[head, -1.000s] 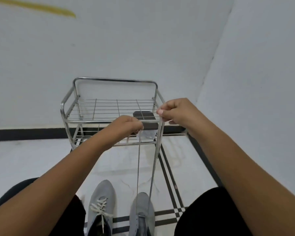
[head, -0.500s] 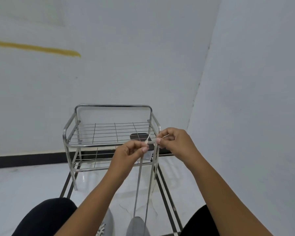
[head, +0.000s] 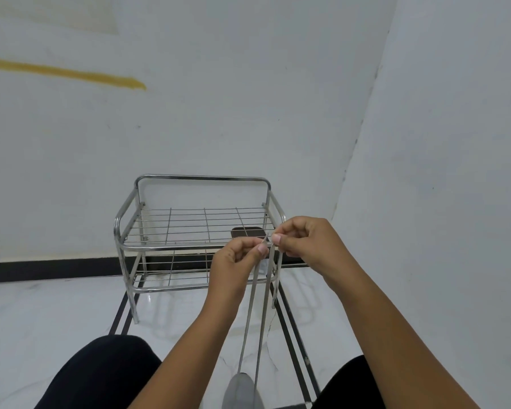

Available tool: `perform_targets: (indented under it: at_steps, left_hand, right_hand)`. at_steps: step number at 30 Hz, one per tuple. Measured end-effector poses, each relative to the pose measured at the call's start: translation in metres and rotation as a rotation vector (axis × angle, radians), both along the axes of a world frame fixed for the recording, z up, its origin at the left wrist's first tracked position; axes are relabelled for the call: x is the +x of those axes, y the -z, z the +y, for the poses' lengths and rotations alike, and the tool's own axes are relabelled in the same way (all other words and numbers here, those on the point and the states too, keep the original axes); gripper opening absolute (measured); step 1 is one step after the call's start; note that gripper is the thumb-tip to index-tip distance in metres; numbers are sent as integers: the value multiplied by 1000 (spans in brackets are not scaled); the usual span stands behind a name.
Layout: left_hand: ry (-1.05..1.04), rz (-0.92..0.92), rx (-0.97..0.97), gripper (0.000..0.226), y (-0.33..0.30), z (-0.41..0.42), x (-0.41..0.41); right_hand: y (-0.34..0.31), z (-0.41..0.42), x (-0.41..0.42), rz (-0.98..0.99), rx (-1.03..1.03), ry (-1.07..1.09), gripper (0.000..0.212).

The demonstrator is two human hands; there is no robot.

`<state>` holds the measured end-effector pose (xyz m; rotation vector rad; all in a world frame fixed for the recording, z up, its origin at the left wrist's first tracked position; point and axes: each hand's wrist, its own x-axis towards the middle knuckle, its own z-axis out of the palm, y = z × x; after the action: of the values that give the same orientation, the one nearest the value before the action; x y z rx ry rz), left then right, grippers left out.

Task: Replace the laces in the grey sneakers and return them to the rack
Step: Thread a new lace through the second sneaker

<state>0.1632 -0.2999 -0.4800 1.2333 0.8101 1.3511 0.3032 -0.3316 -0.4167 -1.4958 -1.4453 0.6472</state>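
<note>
Down at six o'clock, between two black-clad knees (head: 101, 373), the toe of a grey sneaker (head: 242, 391) pokes into view on the white floor (head: 42, 314). Two strands of grey lace (head: 250, 314) rise taut from it toward twelve. At the top the left hand (head: 233, 261) pinches one strand between thumb and curled fingers, and the right hand (head: 304, 240), just at its two o'clock, pinches the other. Behind them stands the steel rack (head: 165, 246), against the white wall (head: 219, 98), a dark object (head: 245, 231) beneath its top shelf.
</note>
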Motion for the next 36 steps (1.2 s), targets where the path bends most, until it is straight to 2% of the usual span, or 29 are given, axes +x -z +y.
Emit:
perform_targets:
  at_steps: [18, 25, 31, 34, 36]
  left_hand:
    - [19, -14, -32, 15, 1, -7, 6]
    - [-11, 22, -1, 9, 1, -4, 6]
    - [1, 125, 98, 10, 4, -2, 8]
    - [-17, 227, 123, 10, 10, 2, 10]
    - [-75, 328, 109, 11, 25, 9, 11]
  right_hand:
    - [-1, -2, -2, 148, -23, -3, 3]
    - [-2, -3, -4, 174, -24, -2, 5]
    - [0, -4, -4, 149, -28, 11, 4]
    - [-2, -6, -6, 106, -14, 28, 1]
    - [11, -6, -7, 149, -27, 68, 5]
